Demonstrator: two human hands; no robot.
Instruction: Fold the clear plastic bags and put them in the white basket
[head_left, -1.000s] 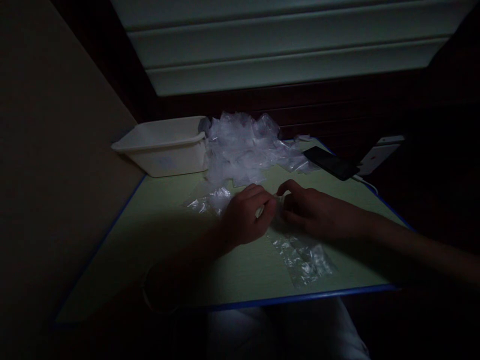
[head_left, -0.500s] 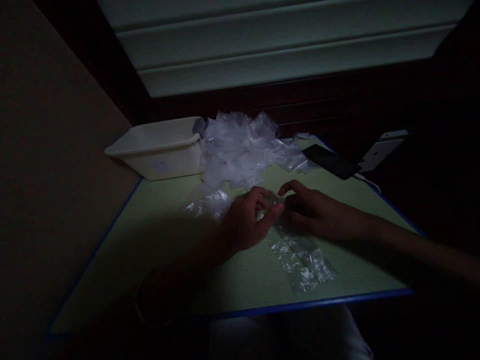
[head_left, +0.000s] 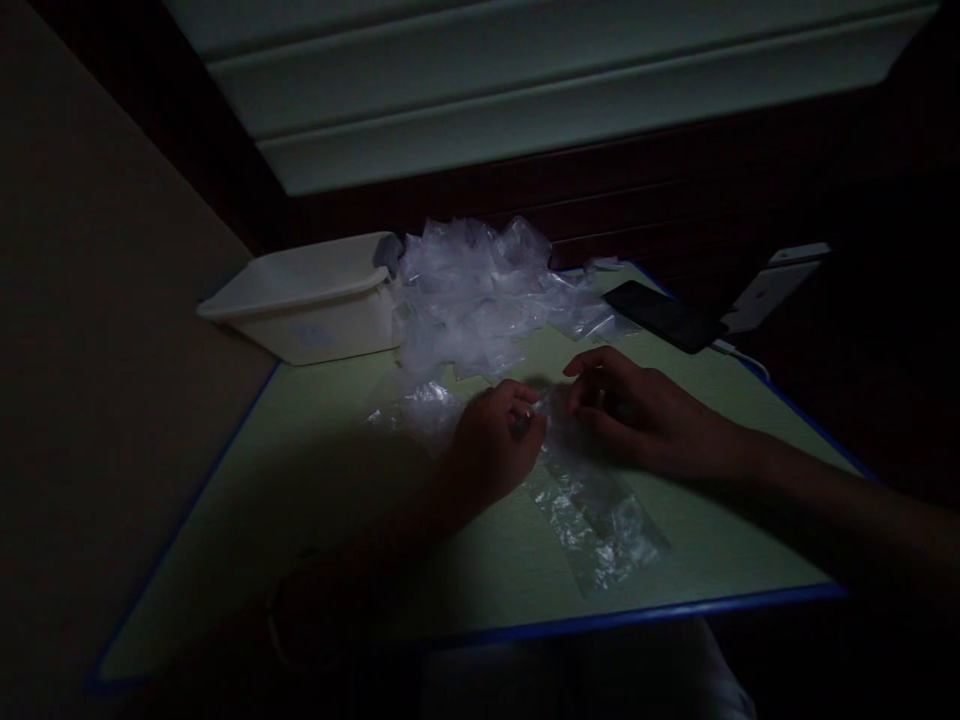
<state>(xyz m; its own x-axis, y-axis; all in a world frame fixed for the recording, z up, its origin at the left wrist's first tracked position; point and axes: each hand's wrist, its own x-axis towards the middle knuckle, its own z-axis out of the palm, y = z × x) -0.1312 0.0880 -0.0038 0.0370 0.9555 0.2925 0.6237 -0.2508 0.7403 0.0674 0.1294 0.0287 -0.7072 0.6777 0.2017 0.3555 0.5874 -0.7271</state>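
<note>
A clear plastic bag lies flat on the table, its upper end reaching up between my hands. My left hand is curled at that end, thumb and fingers closed on the film, though the dim light blurs the exact grip. Just to the right, my right hand hovers with loosely bent fingers; a gap shows between thumb and forefinger, and nothing is visible in it. Beside my left hand rests more crumpled clear plastic. A large heap of clear plastic bags sits beyond both hands.
A white plastic bin stands at the table's back left, against the heap. At the back right are a dark phone, a white boxy device and a white cable. The pale green table has a blue edge.
My right hand has moved slightly right, away from my left, widening the gap between them. My left thumb has drawn back toward its fingers. The view has shifted a little.
</note>
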